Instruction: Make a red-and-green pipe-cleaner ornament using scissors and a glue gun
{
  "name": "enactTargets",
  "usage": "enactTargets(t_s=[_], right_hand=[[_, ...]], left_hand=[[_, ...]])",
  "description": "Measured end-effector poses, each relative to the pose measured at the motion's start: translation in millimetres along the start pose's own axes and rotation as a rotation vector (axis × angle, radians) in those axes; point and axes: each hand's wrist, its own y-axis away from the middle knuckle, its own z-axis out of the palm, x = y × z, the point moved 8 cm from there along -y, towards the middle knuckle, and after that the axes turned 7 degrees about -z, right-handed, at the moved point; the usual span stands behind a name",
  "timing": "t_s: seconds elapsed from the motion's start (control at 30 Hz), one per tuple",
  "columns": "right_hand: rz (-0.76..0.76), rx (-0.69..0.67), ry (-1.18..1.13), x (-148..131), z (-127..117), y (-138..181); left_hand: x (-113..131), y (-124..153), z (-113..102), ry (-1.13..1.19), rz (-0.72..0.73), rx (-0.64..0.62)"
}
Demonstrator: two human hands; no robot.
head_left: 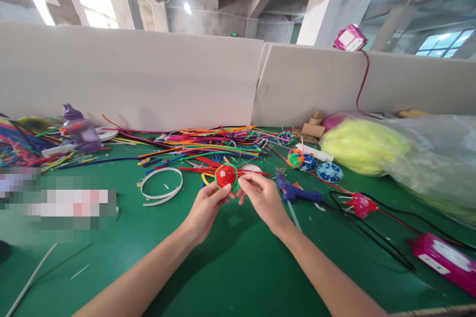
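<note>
A small round disc of coiled red pipe cleaner with a green rim (226,176) is held up above the green table (230,267). My left hand (208,205) pinches its lower left edge, fingers closed on it. My right hand (260,193) pinches its right edge, where red pipe cleaner ends stick out sideways. Behind the disc lies a pile of loose coloured pipe cleaners (208,143).
A blue glue gun (293,190) lies just right of my right hand. A white headband (161,185) lies to the left. Finished woven discs (329,172), a red piece with black cable (362,204), a pink box (444,260), a yellow bag (362,146) and a purple bottle (80,131) stand around.
</note>
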Motion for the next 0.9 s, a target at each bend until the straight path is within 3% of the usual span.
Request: enactTargets(t_s=[0.2, 0.43, 0.73, 0.9], right_hand=[[-0.039, -0.032, 0.01, -3.5, 2.7, -0.6], [0.022, -0.073, -0.102, 0.1, 7.4, -0.4], [0.02, -0.055, -0.08, 2.4, 9.5, 0.0], [-0.034, -0.067, -0.022, -1.4, 9.1, 0.9]], left_hand=[[-0.1, 2.7, 2.6, 0.002, -0.005, -0.012], [0.7, 3.8, 7.0, 0.041, -0.033, -0.042], [-3.8, 4.0, -2.3, 0.067, -0.017, 0.087], [-3.8, 4.8, -0.6, 0.077, -0.018, 0.056]])
